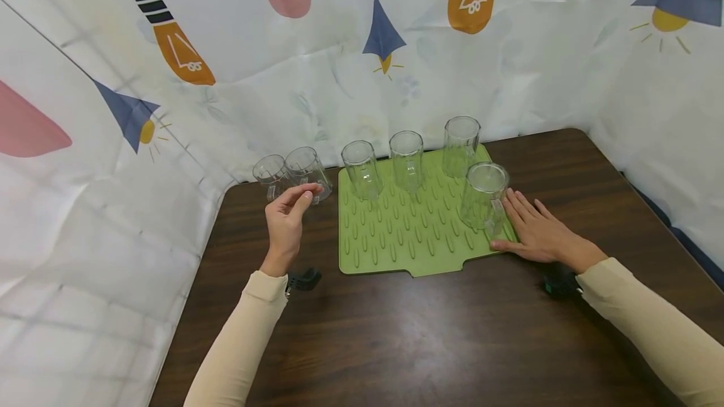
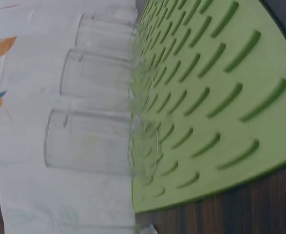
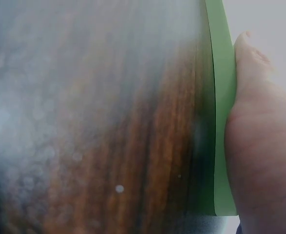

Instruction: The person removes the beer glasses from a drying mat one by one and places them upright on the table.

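My left hand [image 1: 285, 225], fingers loosely bent, is in front of a clear glass mug [image 1: 302, 159] at the left. A second glass mug [image 1: 270, 171] stands beside that one, partly behind the hand. On the green ridged mat [image 1: 401, 250], a row of three glass mugs lines the back edge: the left one [image 1: 362, 171], the middle one [image 1: 407, 162] and the right one [image 1: 460, 143]. Another glass mug [image 1: 481, 200] is nearer, at the mat's right side. My right hand [image 1: 534, 231] rests spread over the mat's right edge, fingertips close by that mug.
A dark wooden table [image 1: 390, 344] lies under everything. Behind it and along both sides hangs a white curtain [image 1: 317, 68] printed with lamps and bulbs; the back mugs stand near it. The mat has a notched front edge.
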The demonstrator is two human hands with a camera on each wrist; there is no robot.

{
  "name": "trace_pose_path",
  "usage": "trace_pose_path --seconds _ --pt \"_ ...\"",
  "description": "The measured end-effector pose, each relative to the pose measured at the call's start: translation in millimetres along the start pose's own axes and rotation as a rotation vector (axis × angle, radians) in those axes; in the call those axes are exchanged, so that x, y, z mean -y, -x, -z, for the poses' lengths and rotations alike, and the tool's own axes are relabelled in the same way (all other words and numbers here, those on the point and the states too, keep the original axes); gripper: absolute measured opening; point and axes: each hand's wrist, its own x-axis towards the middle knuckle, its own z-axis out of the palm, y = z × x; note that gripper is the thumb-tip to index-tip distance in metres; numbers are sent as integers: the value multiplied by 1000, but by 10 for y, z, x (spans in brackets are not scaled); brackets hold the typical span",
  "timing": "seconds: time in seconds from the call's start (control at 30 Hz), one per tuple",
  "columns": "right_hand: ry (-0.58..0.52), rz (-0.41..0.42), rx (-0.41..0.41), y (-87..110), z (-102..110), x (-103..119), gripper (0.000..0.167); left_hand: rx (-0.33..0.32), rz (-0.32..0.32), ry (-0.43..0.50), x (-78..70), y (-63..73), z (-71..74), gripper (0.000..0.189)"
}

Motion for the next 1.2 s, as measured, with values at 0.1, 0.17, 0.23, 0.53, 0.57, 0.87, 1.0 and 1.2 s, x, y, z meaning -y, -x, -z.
trace_pose_path --seconds 0.1,0.17,0.23,0.53,0.57,0.87,1.0,1.2 --pt "2 0 0 -2 -2 -7 110 23 2 27 14 25 -110 27" --pt "2 1 0 -1 -4 -9 110 41 6 29 31 44 -182 26" --pt "3 0 1 -4 -6 -9 110 58 9 22 50 65 -252 26" --pt "-5 -3 -2 -13 2 11 110 169 30 22 148 186 -554 26" --pt "-4 -5 -1 -12 2 10 110 179 35 20 163 199 -585 26" --pt "-6 -9 -3 4 -12 -9 110 264 88 28 267 307 -870 29" --pt "-7 -5 -8 3 -16 -12 110 295 102 44 314 355 -992 29" --pt "-12 -7 -14 9 -20 -7 110 333 147 56 366 415 -1137 32"
